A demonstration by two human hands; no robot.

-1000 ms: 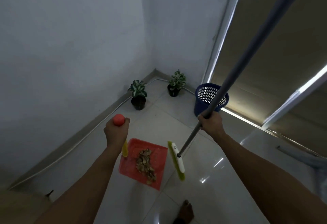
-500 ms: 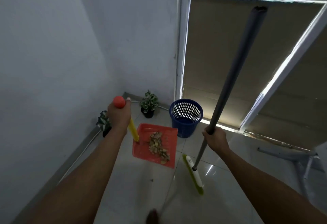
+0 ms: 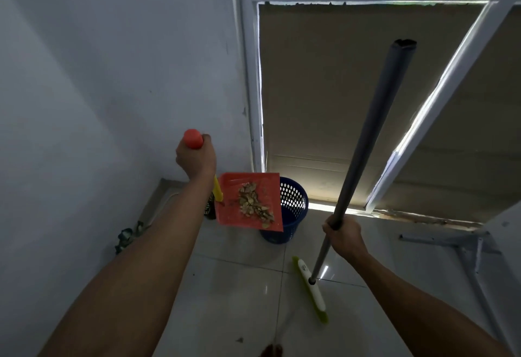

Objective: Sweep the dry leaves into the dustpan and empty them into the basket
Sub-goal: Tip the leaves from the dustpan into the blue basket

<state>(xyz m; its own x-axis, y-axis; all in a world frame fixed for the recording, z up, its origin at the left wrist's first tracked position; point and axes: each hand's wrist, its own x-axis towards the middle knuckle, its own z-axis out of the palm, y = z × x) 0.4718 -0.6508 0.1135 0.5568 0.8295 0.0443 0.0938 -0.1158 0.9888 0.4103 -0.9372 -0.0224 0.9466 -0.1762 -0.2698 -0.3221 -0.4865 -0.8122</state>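
**Inspector:** State each grip.

**Assistant:** The left hand (image 3: pixel 195 159) is clamped around the orange-capped top of the handle (image 3: pixel 192 139) of the dustpan (image 3: pixel 249 202), fingers curled fully round it. The right hand (image 3: pixel 343 236) is clamped around the grey pole of the broom (image 3: pixel 313 290), low on the shaft, the pole standing steeply with its top leaning away to the right; the green-and-white head rests on the floor tiles (image 3: pixel 234 294).

**Inspector:** Location of the leaves?

**Assistant:** The dry leaves (image 3: pixel 253 205) lie in a loose pile in the middle of the red pan, which is held off the floor, below and to the right of the left grip. None seen on the visible tiles.

**Inspector:** And the basket?

**Assistant:** The blue basket (image 3: pixel 293 210) stands on the floor just beyond the pan's right edge, which overlaps its rim in this view. The pan's long handle runs up and left to the hand, so the open lip points down and right, roughly toward the basket. The left hand is the nearer one.

**Inspector:** Judgement?

**Assistant:** Sweeping appears done; emptying is not. The tip must carry the lip further over the basket mouth, or leaves may fall short.
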